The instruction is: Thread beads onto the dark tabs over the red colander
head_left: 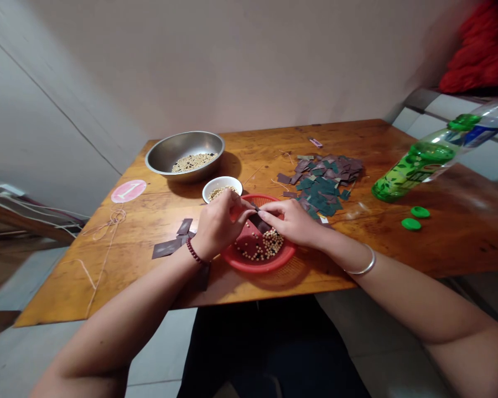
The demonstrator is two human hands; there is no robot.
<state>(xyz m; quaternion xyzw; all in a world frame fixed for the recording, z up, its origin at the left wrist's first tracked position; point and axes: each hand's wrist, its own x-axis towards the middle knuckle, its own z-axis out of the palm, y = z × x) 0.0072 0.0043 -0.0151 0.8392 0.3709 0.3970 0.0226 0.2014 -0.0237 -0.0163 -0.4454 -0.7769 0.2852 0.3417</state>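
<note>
My left hand (219, 224) and my right hand (292, 221) meet over a red plastic basket (249, 262) that holds several pale round beads (268, 246). Both hands pinch a small dark rectangular piece (258, 220) between fingertips and thumbs. The left wrist wears a dark red bead bracelet, the right wrist a silver bangle. A small white bowl (222, 187) of beads stands just behind the left hand. Several dark pieces (172, 243) lie on the wooden table (149, 276) left of the basket.
A steel bowl (185, 155) with beads sits at the back left. A heap of green and brown pieces (323, 185) lies at the right. A green bottle (431, 157) leans at the far right, with two green caps (415, 218) nearby. A pink sticker (128, 190) and thread (108, 226) lie at the left.
</note>
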